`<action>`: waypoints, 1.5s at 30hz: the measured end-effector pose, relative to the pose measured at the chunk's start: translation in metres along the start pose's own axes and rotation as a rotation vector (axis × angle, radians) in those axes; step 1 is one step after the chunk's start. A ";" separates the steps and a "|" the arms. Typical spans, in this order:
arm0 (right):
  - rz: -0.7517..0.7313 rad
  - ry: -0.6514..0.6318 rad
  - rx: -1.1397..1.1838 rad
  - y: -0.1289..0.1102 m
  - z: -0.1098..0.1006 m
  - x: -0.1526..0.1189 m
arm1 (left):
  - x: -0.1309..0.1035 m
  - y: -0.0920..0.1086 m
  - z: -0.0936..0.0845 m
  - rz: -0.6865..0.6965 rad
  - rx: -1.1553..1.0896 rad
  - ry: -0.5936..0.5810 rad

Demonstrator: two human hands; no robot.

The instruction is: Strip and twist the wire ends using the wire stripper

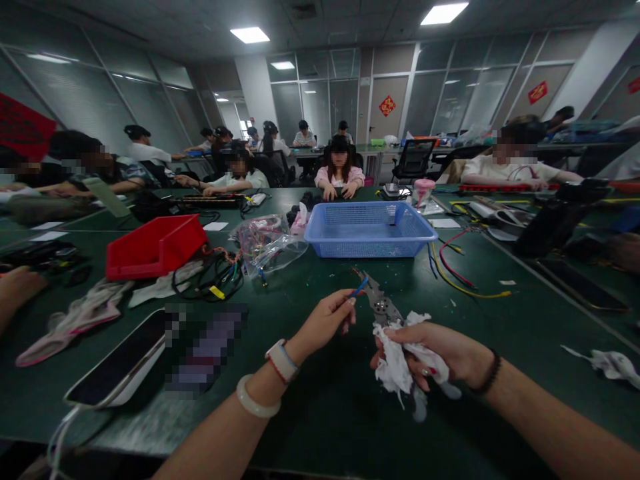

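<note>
My left hand (325, 323) is closed, pinching a short blue wire (360, 288) between thumb and fingers. Bare copper strands show near the wire's upper end. Around the handles of a grey metal wire stripper (383, 303), my right hand (440, 350) is closed. Crumpled white tissue (395, 367) is wrapped over those handles, and the handle ends stick out below the hand. The tool's jaws point up and left and meet the blue wire close to its end; whether they bite on it I cannot make out.
A blue mesh basket (370, 249) stands ahead, a red bin (150, 250) to its left. Between them lie a clear plastic bag (265, 240) and tangled cables. Loose coloured wires (465, 288) lie right. A phone (120, 357) and gloves (80, 317) are left. Several people sit around.
</note>
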State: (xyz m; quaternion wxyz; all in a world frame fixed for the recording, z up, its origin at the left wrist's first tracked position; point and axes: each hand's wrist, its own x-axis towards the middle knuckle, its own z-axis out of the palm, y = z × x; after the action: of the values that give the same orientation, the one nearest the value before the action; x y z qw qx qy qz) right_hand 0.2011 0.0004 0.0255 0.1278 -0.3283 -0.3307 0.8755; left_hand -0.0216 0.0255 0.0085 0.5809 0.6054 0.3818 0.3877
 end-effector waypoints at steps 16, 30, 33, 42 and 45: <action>0.082 0.054 -0.081 0.009 -0.003 -0.023 | -0.002 -0.001 0.002 0.052 0.033 0.031; -0.492 0.600 -0.878 -0.032 -0.019 -0.036 | -0.003 0.000 0.002 0.031 0.089 -0.001; -0.535 0.678 -0.909 -0.023 -0.032 -0.027 | -0.004 0.001 0.003 0.011 0.132 -0.035; -0.863 0.977 -1.492 -0.012 -0.068 -0.022 | -0.012 0.009 0.013 -0.024 0.339 -0.148; -0.846 1.038 -1.598 -0.010 -0.069 -0.021 | -0.014 0.011 0.016 -0.010 0.378 -0.181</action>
State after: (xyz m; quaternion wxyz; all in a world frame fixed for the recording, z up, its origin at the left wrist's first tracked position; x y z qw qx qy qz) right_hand 0.2625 0.0330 0.0031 0.2959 -0.5107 -0.8064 0.0364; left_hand -0.0128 0.0063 0.0192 0.4906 0.7341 0.3971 0.2505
